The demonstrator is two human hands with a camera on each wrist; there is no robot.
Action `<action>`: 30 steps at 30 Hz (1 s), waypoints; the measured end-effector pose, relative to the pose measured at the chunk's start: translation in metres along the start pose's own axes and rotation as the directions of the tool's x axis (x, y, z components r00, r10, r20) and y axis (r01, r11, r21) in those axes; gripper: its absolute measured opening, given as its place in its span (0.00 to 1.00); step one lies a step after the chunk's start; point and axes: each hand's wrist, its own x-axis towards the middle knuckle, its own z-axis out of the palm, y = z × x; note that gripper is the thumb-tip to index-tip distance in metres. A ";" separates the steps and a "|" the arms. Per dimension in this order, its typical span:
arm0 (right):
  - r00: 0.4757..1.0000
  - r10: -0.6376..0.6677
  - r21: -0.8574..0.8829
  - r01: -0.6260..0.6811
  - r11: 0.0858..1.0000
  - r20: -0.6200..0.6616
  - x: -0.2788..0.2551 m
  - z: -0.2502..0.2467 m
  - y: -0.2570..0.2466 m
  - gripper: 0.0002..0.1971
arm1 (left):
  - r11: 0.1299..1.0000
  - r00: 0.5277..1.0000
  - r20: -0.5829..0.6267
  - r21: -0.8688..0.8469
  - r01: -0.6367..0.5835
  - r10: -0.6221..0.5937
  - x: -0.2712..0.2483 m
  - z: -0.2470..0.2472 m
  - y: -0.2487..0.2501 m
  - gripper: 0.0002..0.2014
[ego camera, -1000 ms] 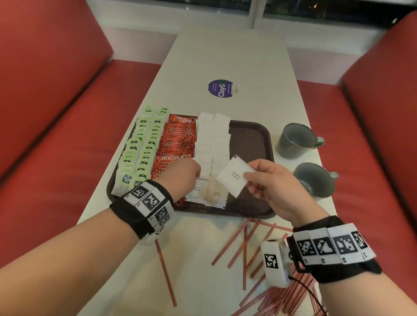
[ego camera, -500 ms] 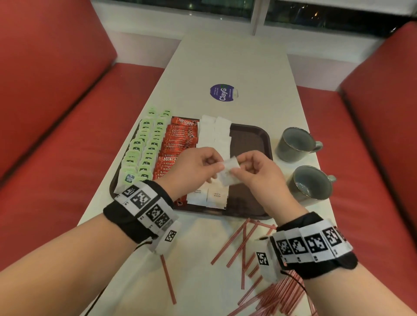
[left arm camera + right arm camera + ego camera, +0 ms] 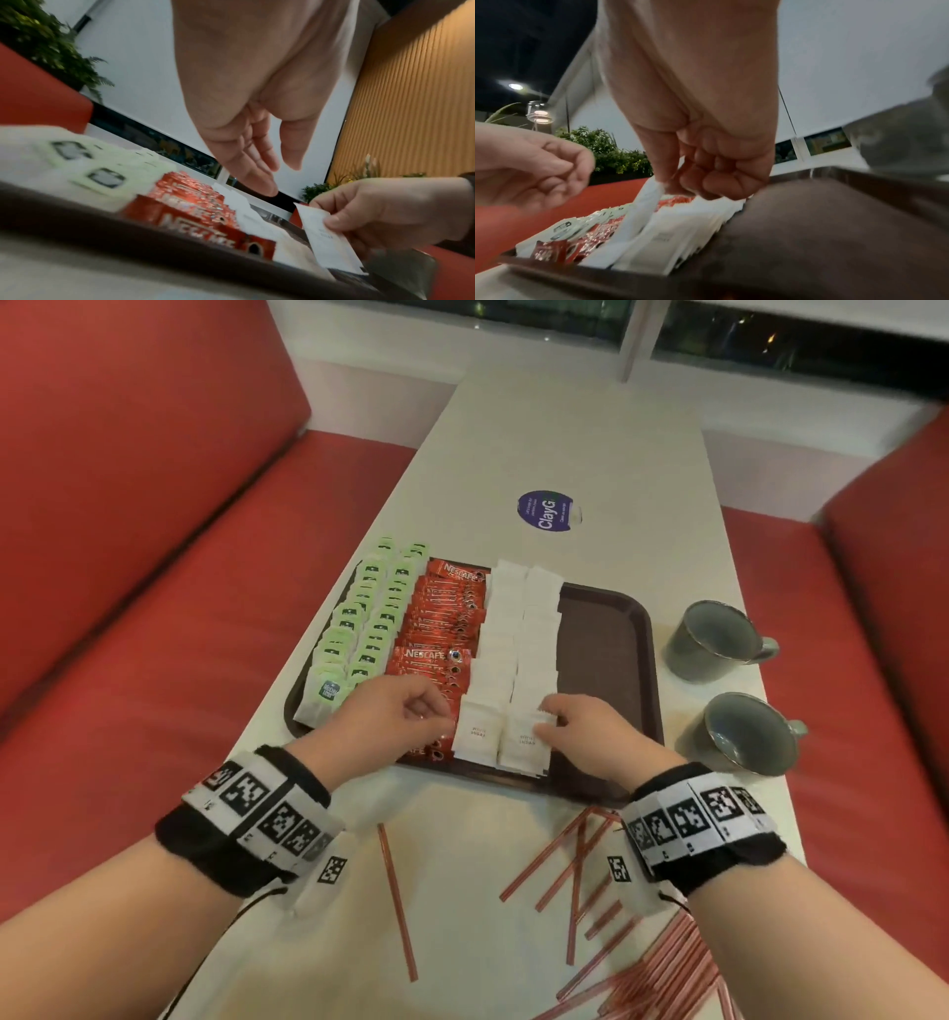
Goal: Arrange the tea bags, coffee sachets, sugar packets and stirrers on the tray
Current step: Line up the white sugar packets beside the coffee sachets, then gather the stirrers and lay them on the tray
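Observation:
A dark brown tray (image 3: 606, 649) carries two columns of green tea bags (image 3: 369, 618), a column of red coffee sachets (image 3: 441, 629) and two columns of white sugar packets (image 3: 518, 629). My right hand (image 3: 549, 716) pinches a sugar packet (image 3: 529, 737) by its far edge at the near end of the right sugar column; the right wrist view shows that packet (image 3: 641, 211) tilted up from the row. My left hand (image 3: 431, 711) hovers over the near coffee sachets, fingers relaxed and empty (image 3: 272, 174). Red stirrers (image 3: 575, 860) lie scattered on the table in front of the tray.
Two grey mugs (image 3: 714, 649) (image 3: 744, 731) stand right of the tray. One stirrer (image 3: 396, 896) lies apart near my left wrist, and a heap of stirrers (image 3: 662, 978) sits at bottom right. A blue round sticker (image 3: 547, 510) marks the table beyond. Red benches flank both sides.
The right hand has brought the sugar packet down from mid-air onto the near end of the right sugar column. The left hand touched it half a second ago and has let go.

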 end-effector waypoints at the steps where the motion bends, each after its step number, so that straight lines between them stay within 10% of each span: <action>1: 0.999 0.003 -0.038 -0.001 0.999 0.032 0.002 0.003 -0.001 0.18 | 0.999 1.000 -0.004 -0.022 0.027 -0.027 -0.005 -0.004 -0.007 0.04; 12: 0.985 0.103 -0.268 -0.137 0.954 -0.138 -0.006 0.010 -0.014 0.27 | 0.999 0.998 -0.048 -0.016 0.030 -0.031 -0.040 -0.006 -0.029 0.03; 19: 0.969 0.018 -0.029 -0.025 0.999 -0.247 -0.105 -0.023 0.015 0.09 | 0.936 0.982 0.153 0.317 -0.152 0.107 -0.062 0.004 -0.013 0.11; 25: 0.906 0.291 0.003 -0.305 0.952 -0.306 -0.216 -0.001 0.099 0.08 | 0.874 0.974 0.216 0.456 -0.167 0.074 -0.087 0.025 -0.004 0.05; 30: 0.828 0.477 0.115 -0.465 0.878 -0.296 -0.247 0.043 0.137 0.23 | 0.862 0.950 0.297 0.452 -0.229 0.097 -0.081 0.079 0.016 0.22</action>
